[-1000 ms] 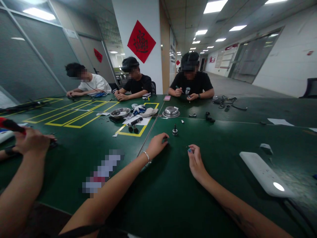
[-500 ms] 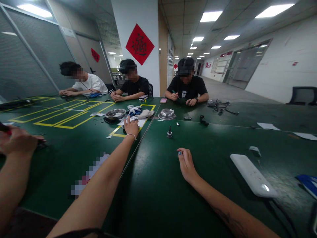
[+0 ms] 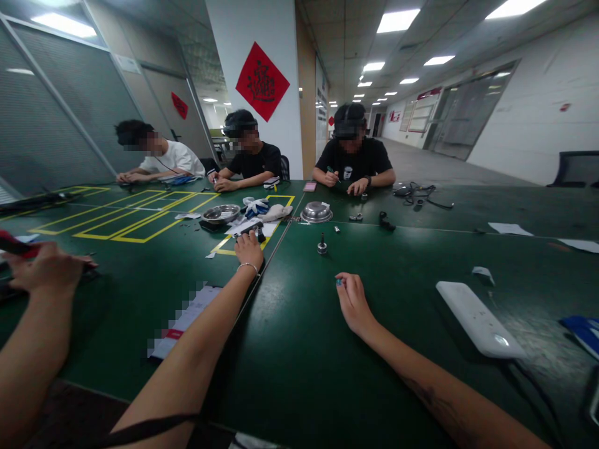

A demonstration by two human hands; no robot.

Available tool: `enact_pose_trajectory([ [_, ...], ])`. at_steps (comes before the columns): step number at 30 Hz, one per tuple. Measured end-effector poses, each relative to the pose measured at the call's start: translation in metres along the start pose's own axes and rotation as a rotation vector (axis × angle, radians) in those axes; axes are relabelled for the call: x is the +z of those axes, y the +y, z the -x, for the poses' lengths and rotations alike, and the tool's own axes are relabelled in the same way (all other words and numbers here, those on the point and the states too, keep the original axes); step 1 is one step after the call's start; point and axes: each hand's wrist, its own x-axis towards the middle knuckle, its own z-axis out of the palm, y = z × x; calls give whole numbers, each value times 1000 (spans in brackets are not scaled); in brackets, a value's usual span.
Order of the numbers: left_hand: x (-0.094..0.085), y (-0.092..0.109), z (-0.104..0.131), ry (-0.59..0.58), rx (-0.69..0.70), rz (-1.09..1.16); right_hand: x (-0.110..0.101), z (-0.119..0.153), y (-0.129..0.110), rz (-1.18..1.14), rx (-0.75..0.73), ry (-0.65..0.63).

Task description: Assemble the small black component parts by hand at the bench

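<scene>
My left hand [image 3: 249,251], with a bracelet at the wrist, reaches forward to the yellow-taped rectangle. Its fingers close on a dark object [image 3: 256,229] whose kind I cannot make out; the hand partly covers it. My right hand [image 3: 354,302] rests over the green table with fingers curled together. A blue-green spot shows at its fingertips, and whether it is a nail or a small thing I cannot tell. Beyond that hand stands a round metal part with a dark stem [image 3: 322,244], near a small metal cylinder [image 3: 337,229].
Metal bowls [image 3: 317,212], gloves [image 3: 276,213] and a dark bent part [image 3: 386,221] lie farther back. A white power bank-like box [image 3: 477,321] with a cable is at right. A co-worker's hand [image 3: 47,268] holds a red-black tool at left. Several people sit opposite.
My left hand has gone from spread fingers over the dark object to fingers closed on it. My right hand stays nearly in place. The view has shifted slightly.
</scene>
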Motion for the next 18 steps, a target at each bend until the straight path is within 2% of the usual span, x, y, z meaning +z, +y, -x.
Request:
enact_pose_trajectory([
  [7,-11,2,4,-68,63,24,0,2,-9,116,-159,-125],
  [13,-7,3,12,-138,153,-7,-1,6,-19,229,-252,-199],
  [18,-6,6,14,-180,205,-37,-3,6,-24,316,-262,-235],
])
